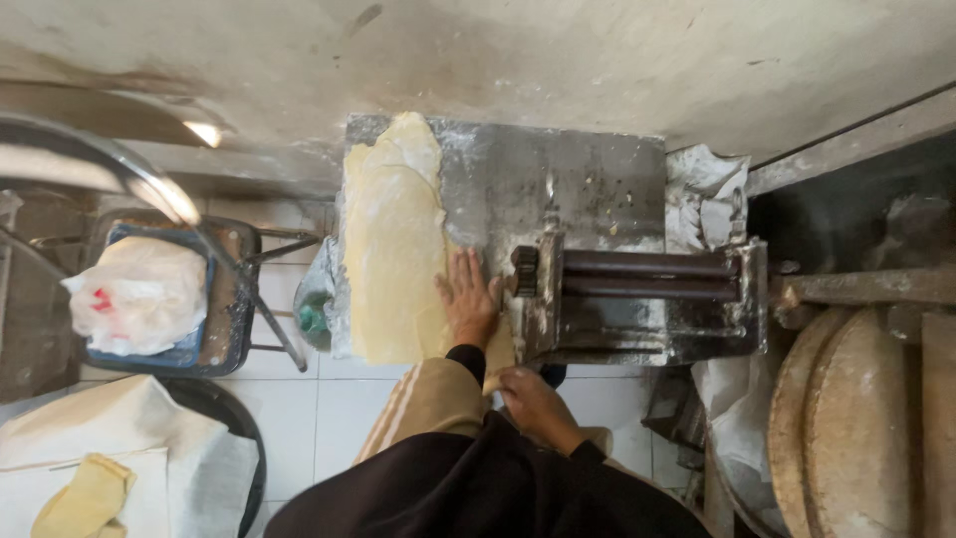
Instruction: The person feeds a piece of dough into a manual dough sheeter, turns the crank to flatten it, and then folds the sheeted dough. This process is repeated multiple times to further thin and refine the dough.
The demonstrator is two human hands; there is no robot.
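A long pale yellow sheet of dough lies on the floured metal table of a roller machine, running from the far wall to the near edge. My left hand lies flat on the sheet's right side, fingers apart, just left of the dark rollers. My right hand is at the machine's near edge and grips the end of the dough that hangs down there.
At the left a white plastic bag sits in a blue tray on a stool. White sacks with a folded piece of dough lie at bottom left. Round wooden boards lean at the right. The floor is white tile.
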